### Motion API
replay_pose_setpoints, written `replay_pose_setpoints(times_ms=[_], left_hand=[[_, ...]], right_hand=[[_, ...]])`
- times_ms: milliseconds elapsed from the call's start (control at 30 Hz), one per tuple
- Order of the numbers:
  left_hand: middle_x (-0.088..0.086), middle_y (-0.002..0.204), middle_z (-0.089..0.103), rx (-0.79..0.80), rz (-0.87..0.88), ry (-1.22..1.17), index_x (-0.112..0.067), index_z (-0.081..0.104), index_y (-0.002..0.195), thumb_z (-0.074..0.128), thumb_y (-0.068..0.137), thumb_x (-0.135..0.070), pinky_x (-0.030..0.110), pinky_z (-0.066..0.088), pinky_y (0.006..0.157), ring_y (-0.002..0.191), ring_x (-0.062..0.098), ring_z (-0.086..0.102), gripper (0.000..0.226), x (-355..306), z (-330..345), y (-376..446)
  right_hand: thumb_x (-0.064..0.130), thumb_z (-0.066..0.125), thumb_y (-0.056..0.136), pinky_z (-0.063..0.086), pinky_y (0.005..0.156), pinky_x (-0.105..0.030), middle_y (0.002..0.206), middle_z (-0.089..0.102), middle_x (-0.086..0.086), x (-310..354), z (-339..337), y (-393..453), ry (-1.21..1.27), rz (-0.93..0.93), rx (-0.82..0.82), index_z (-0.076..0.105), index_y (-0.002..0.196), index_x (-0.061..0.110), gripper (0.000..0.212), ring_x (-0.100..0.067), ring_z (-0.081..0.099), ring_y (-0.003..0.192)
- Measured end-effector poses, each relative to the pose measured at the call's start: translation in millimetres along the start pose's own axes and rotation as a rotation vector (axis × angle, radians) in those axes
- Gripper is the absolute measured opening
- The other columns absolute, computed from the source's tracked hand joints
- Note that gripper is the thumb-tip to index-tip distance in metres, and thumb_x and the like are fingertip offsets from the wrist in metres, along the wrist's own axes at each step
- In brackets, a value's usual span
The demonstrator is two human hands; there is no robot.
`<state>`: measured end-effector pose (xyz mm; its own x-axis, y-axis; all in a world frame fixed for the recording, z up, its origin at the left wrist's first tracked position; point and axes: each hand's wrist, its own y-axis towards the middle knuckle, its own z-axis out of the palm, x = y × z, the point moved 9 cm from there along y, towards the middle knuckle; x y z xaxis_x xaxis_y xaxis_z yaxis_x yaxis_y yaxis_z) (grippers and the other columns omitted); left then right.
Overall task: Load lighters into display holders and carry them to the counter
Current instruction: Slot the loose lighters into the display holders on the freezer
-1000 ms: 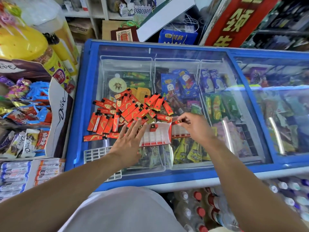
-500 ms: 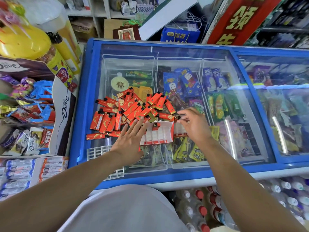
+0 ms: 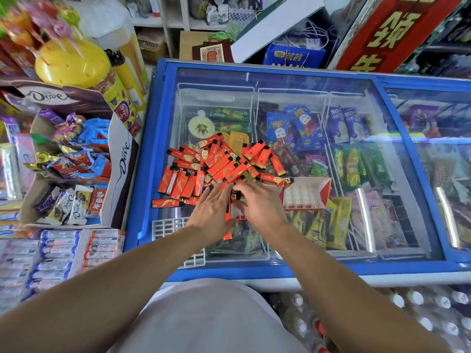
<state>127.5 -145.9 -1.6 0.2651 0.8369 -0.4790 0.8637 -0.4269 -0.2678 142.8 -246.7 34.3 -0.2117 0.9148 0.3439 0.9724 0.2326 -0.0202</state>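
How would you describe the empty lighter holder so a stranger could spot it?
On the blue freezer's glass lid, look right of the lighter pile. The display holder sits just right of the right hand, a red-edged white box showing rows of empty slots.

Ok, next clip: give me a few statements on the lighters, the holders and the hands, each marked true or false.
1. The loose lighters lie on the freezer's glass lid. True.
2. The left hand lies flat with its fingers straight. True.
3. The display holder to the right of the hands is packed full of lighters. False: its white slots show empty.
4. The right hand reaches toward the Dove box. False: it is at the near edge of the lighter pile, beside the left hand.
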Motion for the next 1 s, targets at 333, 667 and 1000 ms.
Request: replay_pose_setpoints(times_ms=[333, 667, 1000], left_hand=[[0.006, 0.168, 0.009, -0.002, -0.006, 0.004, -0.013, -0.001, 0.160, 0.068, 0.091, -0.036, 0.034, -0.001, 0.126, 0.155, 0.017, -0.002, 0.100, 1.6, 3.0, 2.0], [0.000, 0.160, -0.036, 0.014, 0.080, 0.165, -0.026, -0.032, 0.151, 0.060, 0.092, -0.037, 0.041, -0.008, 0.125, 0.148, 0.017, -0.031, 0.110, -9.9, 15.5, 4.8], [-0.001, 0.155, -0.045, 0.136, 0.059, 0.286, -0.027, -0.045, 0.142, 0.065, 0.088, -0.049, 0.051, -0.008, 0.124, 0.146, 0.024, -0.035, 0.125, -3.8, 23.3, 6.3]], right_hand=[[0.021, 0.062, 0.097, 0.049, 0.089, -0.032, 0.118, 0.065, 0.002, 1.8, -9.8, -0.7, 0.037, 0.019, 0.033, 0.063, 0.119, 0.019, 0.022, -0.017, 0.058, 0.111], [0.027, 0.071, 0.091, 0.053, 0.081, -0.021, 0.103, 0.071, 0.007, -115.8, -141.3, -36.8, 0.224, 0.359, -0.263, 0.069, 0.114, 0.022, 0.023, -0.007, 0.064, 0.083], [0.033, 0.070, 0.091, 0.056, 0.084, -0.037, 0.104, 0.074, 0.009, -146.4, -68.4, -33.6, 0.090, 0.345, 0.001, 0.066, 0.106, 0.035, 0.015, -0.014, 0.068, 0.096]])
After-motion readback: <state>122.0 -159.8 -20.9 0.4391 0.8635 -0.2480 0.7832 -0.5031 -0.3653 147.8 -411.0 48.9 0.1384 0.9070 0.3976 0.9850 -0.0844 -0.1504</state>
